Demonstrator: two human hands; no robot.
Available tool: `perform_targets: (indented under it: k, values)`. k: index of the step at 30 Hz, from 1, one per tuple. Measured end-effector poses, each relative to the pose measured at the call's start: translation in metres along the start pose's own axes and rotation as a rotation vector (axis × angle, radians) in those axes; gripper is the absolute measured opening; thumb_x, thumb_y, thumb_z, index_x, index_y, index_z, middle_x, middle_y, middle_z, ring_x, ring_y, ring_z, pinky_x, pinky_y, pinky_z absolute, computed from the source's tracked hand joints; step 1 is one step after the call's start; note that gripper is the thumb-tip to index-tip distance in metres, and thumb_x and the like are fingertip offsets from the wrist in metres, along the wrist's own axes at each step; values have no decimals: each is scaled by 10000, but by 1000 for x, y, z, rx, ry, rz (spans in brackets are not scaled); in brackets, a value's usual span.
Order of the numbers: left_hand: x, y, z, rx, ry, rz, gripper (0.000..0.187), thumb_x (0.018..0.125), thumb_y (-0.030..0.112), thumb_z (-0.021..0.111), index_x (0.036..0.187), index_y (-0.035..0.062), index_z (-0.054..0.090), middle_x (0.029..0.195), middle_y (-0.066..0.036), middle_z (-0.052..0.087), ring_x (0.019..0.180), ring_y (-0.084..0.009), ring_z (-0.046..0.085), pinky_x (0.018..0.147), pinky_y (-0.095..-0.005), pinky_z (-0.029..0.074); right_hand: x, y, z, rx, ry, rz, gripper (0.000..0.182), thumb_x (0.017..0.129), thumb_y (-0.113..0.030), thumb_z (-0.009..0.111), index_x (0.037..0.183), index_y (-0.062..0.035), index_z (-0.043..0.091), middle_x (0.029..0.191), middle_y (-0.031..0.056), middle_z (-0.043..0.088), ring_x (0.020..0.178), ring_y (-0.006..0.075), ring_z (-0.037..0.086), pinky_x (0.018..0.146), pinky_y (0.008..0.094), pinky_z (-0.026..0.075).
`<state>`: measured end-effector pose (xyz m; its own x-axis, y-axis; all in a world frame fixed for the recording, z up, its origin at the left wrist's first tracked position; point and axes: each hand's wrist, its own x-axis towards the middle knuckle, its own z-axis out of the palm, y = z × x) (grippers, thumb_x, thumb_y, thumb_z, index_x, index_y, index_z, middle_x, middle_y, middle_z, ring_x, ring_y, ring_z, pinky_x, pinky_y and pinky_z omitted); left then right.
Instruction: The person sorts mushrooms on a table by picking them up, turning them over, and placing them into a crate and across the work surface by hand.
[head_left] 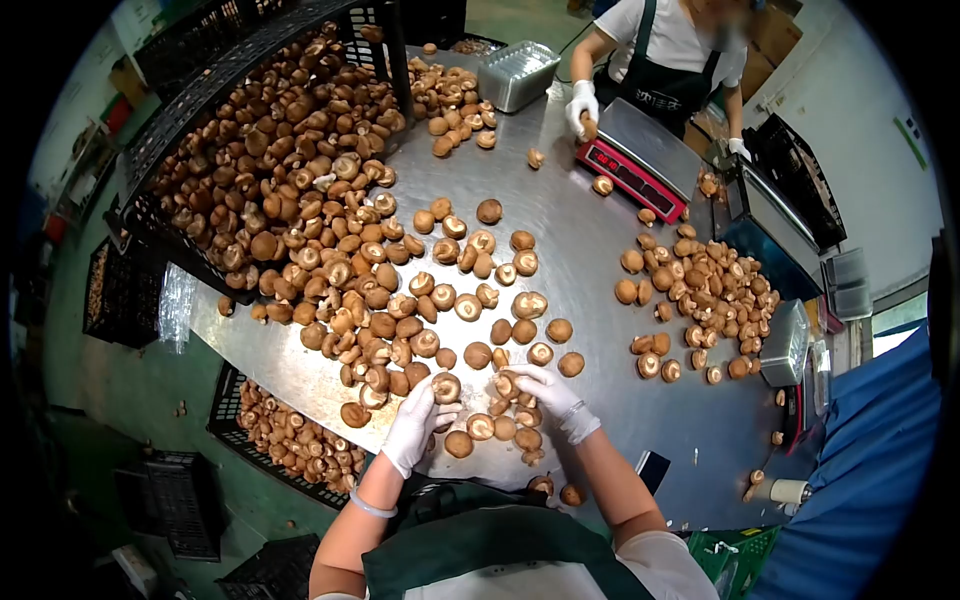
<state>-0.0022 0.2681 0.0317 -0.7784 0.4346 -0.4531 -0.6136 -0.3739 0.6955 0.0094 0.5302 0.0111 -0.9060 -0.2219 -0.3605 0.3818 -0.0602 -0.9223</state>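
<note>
My left hand point(418, 420), in a white glove, holds a brown mushroom point(446, 387) between thumb and fingers near the table's front edge. To its right, my right hand point(545, 392), also gloved, has its fingers closed on another mushroom point(505, 385). Between and below the two hands lie several loose mushrooms point(481, 427) on the metal table point(600, 400). A large heap of mushrooms point(290, 170) spills from a tipped black crate point(392, 60) at the left.
Across the table a co-worker's gloved hand point(582, 110) holds a mushroom beside a red scale point(632, 180). Another mushroom pile point(715, 290) lies at the right, near a clear tray stack point(785, 343). More clear trays point(518, 76) stand at the back. A full crate point(290, 440) sits below left.
</note>
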Motion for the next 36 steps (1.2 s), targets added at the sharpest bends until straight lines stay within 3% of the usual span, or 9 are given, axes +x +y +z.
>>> perform_targets:
  k: [9,12,15,21,25,27,28,30,36]
  values:
    - [-6,-7,1,-425,-95,-115,438,1004,267,390,1349,-2,359,1340,-224,460,1160,-330,543,943,-409,496,-11,-22,27,459,-25,2,440,880,-83,514,1307,16,477,1281,94,538,1164,164,504,1004,306,390]
    - [-4,-8,5,-485,-121,-137,447,1013,312,360,1352,21,358,1345,-211,455,1223,-332,485,999,-414,451,-14,-40,42,106,18,-29,451,853,-59,567,1300,-48,507,1198,49,586,1020,118,550,868,268,462]
    - [2,-19,1,-536,-46,-166,490,1007,329,355,1356,-14,347,1336,-223,456,1232,-340,474,1021,-441,424,-18,-52,65,-431,73,-407,443,807,-58,659,1233,-16,543,1126,73,612,940,136,606,846,274,477]
    - [-2,-11,12,-669,-64,-162,472,1012,318,339,1362,1,331,1339,-230,436,1223,-356,473,999,-451,451,-8,-33,57,-120,114,-198,412,828,-61,638,1224,5,544,1051,97,632,902,140,633,828,278,492]
    - [-3,-10,16,-559,-14,-64,408,1000,306,405,1338,76,396,1307,-133,500,1213,-315,487,984,-461,446,-17,-38,56,-914,280,-463,454,864,-179,600,1283,-31,506,1133,147,609,1070,266,590,937,347,455]
    - [-1,-3,27,-537,-68,5,395,1001,287,411,1339,84,396,1301,-125,499,1208,-289,492,993,-453,439,-21,-36,70,-735,293,-401,552,890,-202,585,1399,-105,395,1243,185,563,1177,276,542,977,362,425]
    - [-2,2,35,-453,-76,65,394,1004,267,402,1356,90,378,1307,-109,486,1214,-272,486,995,-441,436,-10,-13,72,-281,196,-242,561,915,-188,564,1429,-118,352,1273,190,549,1112,207,574,935,330,451]
    - [-4,7,49,-249,-31,164,383,1008,223,395,1363,84,369,1297,-94,479,1196,-223,491,992,-386,432,2,2,78,-93,88,-242,598,957,-185,490,1475,-70,213,1446,153,367,1280,228,420,1033,333,377]
    - [-8,4,61,727,85,492,436,958,141,426,1360,-24,388,1309,-200,489,1203,-295,489,1015,-346,375,0,-8,102,492,107,-108,595,982,-387,454,1458,-93,253,1442,91,339,1311,200,351,1032,296,360]
